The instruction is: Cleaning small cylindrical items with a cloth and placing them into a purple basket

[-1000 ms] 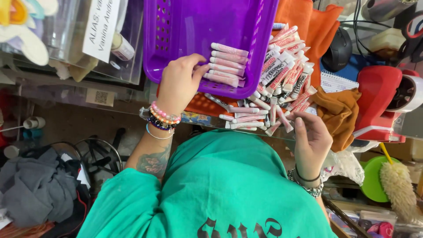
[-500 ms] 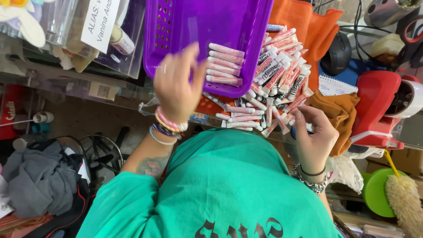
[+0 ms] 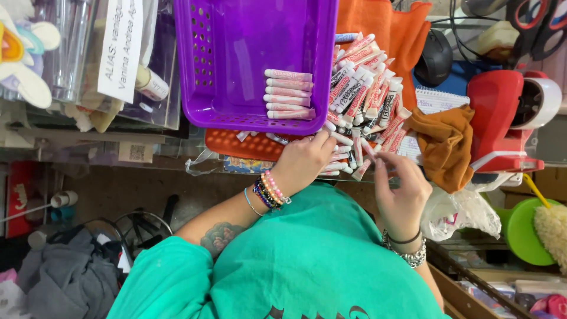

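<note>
Left hand at frame centre, fingers curled on tubes at the pile's near edge. We can't tell if it grips one. Right hand just right of it, fingertips pinching a tube end. Pile sits right of the purple basket, where a neat row of tubes lies. We'd take one tube at a time and lay it parallel to that row.

- A white rectangular paper label with dark lettering is seen at the upper left, stuck on a clear container.
- A small pale sticker with a square code is placed on the shelf edge, left of centre.
- A red printed package is seen at the left edge.
</note>
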